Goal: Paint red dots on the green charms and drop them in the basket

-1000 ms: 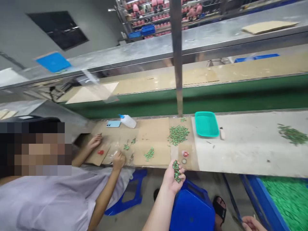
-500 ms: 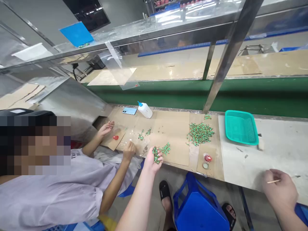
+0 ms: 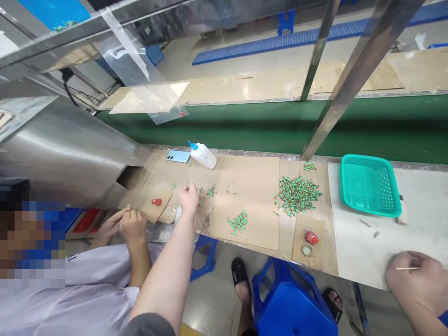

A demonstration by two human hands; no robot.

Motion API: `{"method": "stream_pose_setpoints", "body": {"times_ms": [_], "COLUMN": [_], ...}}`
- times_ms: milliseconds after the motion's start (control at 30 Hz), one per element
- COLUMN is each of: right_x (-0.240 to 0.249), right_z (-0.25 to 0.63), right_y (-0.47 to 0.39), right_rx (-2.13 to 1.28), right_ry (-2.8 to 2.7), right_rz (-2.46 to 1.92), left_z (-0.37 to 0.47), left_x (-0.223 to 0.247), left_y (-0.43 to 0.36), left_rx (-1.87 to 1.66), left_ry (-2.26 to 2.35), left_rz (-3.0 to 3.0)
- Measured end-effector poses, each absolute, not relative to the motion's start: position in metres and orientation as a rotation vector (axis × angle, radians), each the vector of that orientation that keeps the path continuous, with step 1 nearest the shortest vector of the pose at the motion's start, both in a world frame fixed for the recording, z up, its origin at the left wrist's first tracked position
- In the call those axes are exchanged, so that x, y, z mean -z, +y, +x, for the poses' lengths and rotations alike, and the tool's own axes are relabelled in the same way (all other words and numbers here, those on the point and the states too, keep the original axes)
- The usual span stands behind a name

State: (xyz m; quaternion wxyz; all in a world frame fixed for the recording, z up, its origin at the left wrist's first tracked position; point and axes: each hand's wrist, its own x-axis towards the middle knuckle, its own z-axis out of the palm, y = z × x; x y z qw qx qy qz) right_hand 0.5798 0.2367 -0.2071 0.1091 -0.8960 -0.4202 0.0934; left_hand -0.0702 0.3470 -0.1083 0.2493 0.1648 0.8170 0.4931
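Note:
My left hand (image 3: pixel 189 198) reaches across the table to the left, fingers curled in, beside the small clusters of green pieces (image 3: pixel 210 191). A few dark bits show at its fingertips; the rest of what it holds is hidden. My right hand (image 3: pixel 416 280) is closed on a thin wooden stick (image 3: pixel 407 268) at the table's right front edge. A loose heap of small green pieces with coppery ends (image 3: pixel 238 221) lies on the cardboard (image 3: pixel 259 196). The large pile of green pieces (image 3: pixel 299 195) lies further right.
A person's hands (image 3: pixel 129 224) work at the left, near a red blob (image 3: pixel 156 202). A white bottle with blue nozzle (image 3: pixel 203 156) and a phone (image 3: pixel 178 156) lie behind. Right are a small red container (image 3: pixel 311 237), a bottle cap (image 3: pixel 307 251) and a green basket (image 3: pixel 371 186). A blue stool (image 3: pixel 294 303) stands below.
My left hand has moved left and away, turning from palm up with a handful of green pieces to back up. The other person's hands have come together. The camera view has shifted.

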Motion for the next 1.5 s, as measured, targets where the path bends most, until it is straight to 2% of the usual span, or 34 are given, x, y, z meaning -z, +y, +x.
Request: {"method": "stream_pose_setpoints", "body": {"times_ms": [233,400,567,700,867,1000,1500], "right_x": [0.205,0.214,0.216,0.212,0.204,0.2,0.212], "right_z": [0.575,0.574,0.571,0.567,0.559,0.555,0.563], "right_y": [0.24,0.242,0.24,0.241,0.243,0.245,0.241], "right_rx": [-0.224,-0.113,-0.091,-0.102,-0.144,-0.158,-0.291], "right_ry": [-1.237,-1.147,-1.144,-1.116,-1.088,-1.083,-1.159], "right_rz": [-2.659,-2.739,-2.737,-2.749,-2.759,-2.763,-2.644], "left_z": [-0.058,-0.057,-0.07,-0.063,-0.005,0.043,0.069], "left_x": [0.141,0.15,0.158,0.165,0.172,0.182,0.215], "left_y": [0.34,0.326,0.314,0.297,0.245,0.212,0.247], "left_rx": [-0.896,-0.721,-0.751,-0.771,-0.734,-0.724,-0.923], "left_ry": [2.6,2.692,2.727,2.572,2.299,2.293,2.138], "left_rz": [1.123,1.442,1.599,1.772,1.99,1.995,2.093]}}
